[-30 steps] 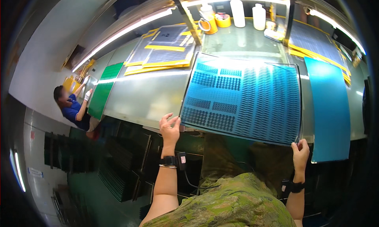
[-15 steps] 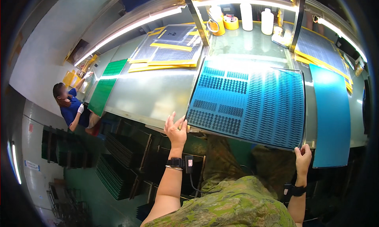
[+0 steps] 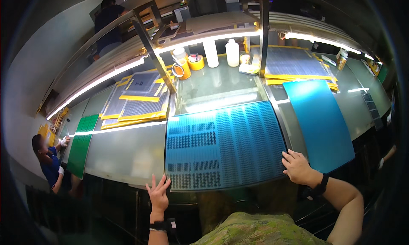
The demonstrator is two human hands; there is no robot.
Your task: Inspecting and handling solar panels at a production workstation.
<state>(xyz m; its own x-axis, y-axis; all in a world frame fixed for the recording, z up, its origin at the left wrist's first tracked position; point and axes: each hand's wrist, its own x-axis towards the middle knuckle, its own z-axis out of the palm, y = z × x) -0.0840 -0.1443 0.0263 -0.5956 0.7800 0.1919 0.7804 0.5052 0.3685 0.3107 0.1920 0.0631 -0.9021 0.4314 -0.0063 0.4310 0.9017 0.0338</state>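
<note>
A blue panel point(image 3: 249, 147) with dark rows of small printed shapes lies on the bench in front of me, its near edge at the bench's front. Beside its near left corner is my left hand point(image 3: 158, 197), fingers spread, the fingertips at the panel's edge. My right hand point(image 3: 297, 167) rests against the panel's right edge near the front corner, its fingers stretched out and the thumb partly hidden. To the right lies a plain blue sheet point(image 3: 321, 125) without a pattern, reaching over the bench's front edge.
Yellow-edged patterned films point(image 3: 142, 93) are piled at left, with another pile point(image 3: 294, 64) at back right. White bottles point(image 3: 232, 53) and orange tape rolls point(image 3: 196, 62) stand behind. A metal post point(image 3: 263, 32) rises nearby. Far left, a gloved person point(image 3: 49, 162) sits by a green panel point(image 3: 81, 147).
My view has turned to the right. My right hand has shifted from the panel's near right corner up onto its right edge. My left hand stays by the near left corner, fingers spread.
</note>
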